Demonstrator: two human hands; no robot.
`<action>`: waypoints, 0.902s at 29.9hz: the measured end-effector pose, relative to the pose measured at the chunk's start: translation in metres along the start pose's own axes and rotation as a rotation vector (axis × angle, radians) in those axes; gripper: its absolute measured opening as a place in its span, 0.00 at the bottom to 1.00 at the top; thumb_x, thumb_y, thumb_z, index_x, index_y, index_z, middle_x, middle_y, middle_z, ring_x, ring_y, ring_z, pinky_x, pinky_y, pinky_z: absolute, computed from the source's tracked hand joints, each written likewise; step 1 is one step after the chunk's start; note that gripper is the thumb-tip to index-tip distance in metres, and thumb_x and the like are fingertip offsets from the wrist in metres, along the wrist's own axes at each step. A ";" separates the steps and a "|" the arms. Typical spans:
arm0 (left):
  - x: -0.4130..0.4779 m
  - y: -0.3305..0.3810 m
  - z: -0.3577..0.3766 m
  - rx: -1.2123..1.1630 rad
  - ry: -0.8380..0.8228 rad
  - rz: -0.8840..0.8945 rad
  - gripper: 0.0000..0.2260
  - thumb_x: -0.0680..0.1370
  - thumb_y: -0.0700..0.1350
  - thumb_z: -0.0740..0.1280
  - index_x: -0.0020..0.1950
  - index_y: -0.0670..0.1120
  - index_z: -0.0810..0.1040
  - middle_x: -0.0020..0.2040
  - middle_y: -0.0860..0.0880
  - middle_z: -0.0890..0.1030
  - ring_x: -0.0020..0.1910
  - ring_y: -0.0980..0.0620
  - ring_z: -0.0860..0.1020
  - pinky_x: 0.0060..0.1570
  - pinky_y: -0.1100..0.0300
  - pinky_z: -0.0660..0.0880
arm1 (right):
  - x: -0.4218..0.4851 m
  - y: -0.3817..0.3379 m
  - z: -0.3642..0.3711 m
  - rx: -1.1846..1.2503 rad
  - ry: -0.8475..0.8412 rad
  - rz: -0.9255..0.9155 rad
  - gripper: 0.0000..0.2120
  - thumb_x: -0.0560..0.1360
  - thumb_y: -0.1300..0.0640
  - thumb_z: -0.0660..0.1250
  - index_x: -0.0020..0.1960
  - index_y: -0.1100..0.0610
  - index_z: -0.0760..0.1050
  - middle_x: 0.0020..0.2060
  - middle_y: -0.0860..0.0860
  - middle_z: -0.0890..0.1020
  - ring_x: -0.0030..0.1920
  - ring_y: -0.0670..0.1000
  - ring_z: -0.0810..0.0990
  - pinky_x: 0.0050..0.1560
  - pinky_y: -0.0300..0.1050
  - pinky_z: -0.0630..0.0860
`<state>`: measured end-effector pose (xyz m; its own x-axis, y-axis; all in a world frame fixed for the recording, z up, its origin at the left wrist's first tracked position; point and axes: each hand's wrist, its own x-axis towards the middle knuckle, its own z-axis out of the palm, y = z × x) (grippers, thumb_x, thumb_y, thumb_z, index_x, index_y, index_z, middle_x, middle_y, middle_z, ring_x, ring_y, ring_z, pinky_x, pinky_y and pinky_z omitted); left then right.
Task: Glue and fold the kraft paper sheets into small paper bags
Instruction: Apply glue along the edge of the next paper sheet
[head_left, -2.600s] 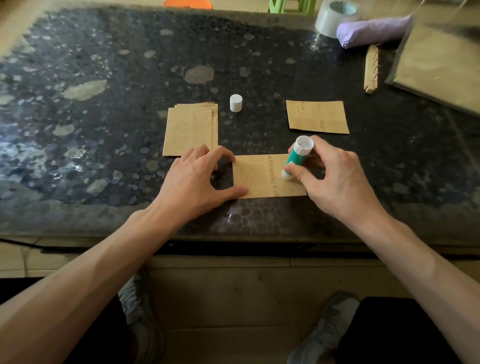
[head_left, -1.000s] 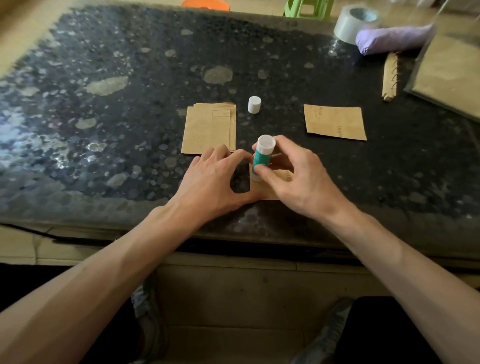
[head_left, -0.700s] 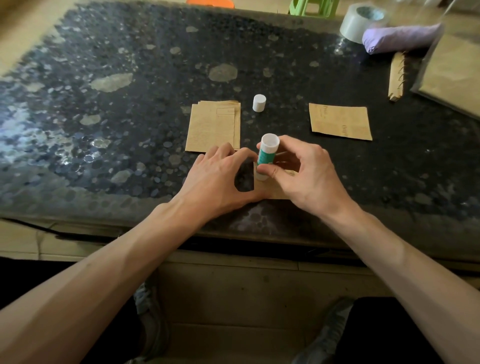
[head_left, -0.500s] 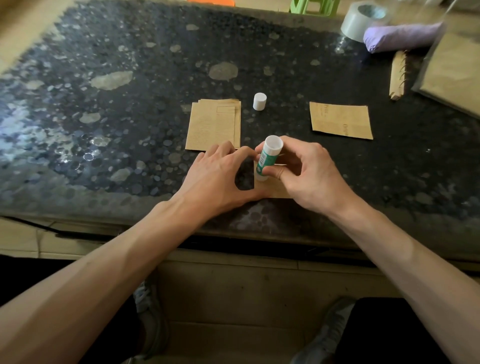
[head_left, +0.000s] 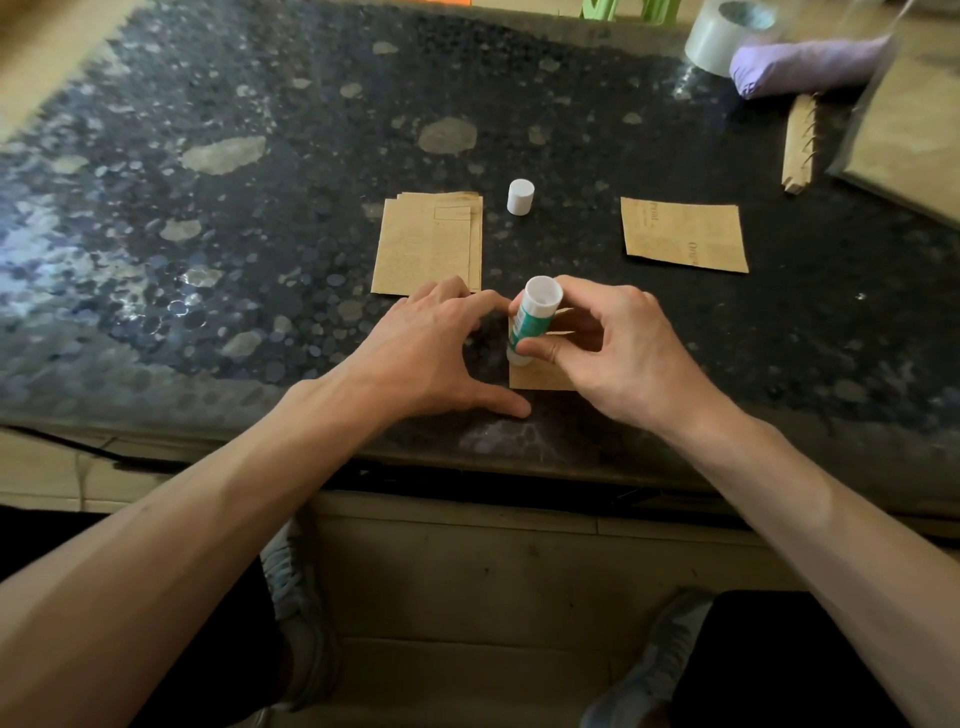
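The right hand (head_left: 618, 353) is gripping the glue stick (head_left: 532, 322), almost upright, glue end pointing down onto the left edge of the paper sheet (head_left: 540, 376) near the front of the desk (head_left: 260, 234). The left hand (head_left: 431, 353) is lying open, fingers spread, just beside this sheet, probably for steadying it.

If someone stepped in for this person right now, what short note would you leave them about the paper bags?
Left hand: open, fingers spread flat at the left edge of the kraft sheet.
Right hand: grips the uncapped glue stick, tip down on that sheet.
The cap stands farther back; a stack of kraft pieces lies behind the left hand, a single piece to the right.
Done: gluing under way. Left: finish gluing, fold, press, then the remaining pieces.
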<state>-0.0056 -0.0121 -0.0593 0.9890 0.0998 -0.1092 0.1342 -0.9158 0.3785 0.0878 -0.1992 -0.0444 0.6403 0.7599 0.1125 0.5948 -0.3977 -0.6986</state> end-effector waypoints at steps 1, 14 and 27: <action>0.000 0.000 0.000 0.000 -0.014 0.002 0.43 0.60 0.75 0.71 0.71 0.60 0.68 0.57 0.54 0.72 0.57 0.54 0.68 0.54 0.58 0.66 | 0.000 0.000 0.000 0.007 -0.011 -0.003 0.15 0.77 0.52 0.75 0.63 0.50 0.82 0.55 0.44 0.85 0.59 0.44 0.83 0.60 0.45 0.82; -0.001 -0.002 0.002 -0.015 -0.018 0.011 0.44 0.59 0.75 0.72 0.72 0.61 0.67 0.56 0.54 0.70 0.56 0.54 0.66 0.56 0.57 0.66 | -0.008 -0.001 -0.004 0.075 -0.077 -0.033 0.14 0.77 0.57 0.76 0.62 0.53 0.82 0.54 0.44 0.86 0.57 0.42 0.84 0.61 0.45 0.81; 0.000 -0.003 0.002 -0.009 -0.015 0.015 0.44 0.60 0.75 0.72 0.72 0.61 0.66 0.55 0.55 0.70 0.56 0.54 0.67 0.54 0.57 0.65 | -0.012 -0.003 -0.010 0.147 -0.155 -0.058 0.15 0.76 0.59 0.77 0.62 0.55 0.82 0.55 0.43 0.85 0.58 0.40 0.84 0.63 0.42 0.80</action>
<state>-0.0065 -0.0103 -0.0618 0.9899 0.0800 -0.1173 0.1198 -0.9137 0.3883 0.0834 -0.2121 -0.0370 0.5182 0.8536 0.0534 0.5437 -0.2806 -0.7910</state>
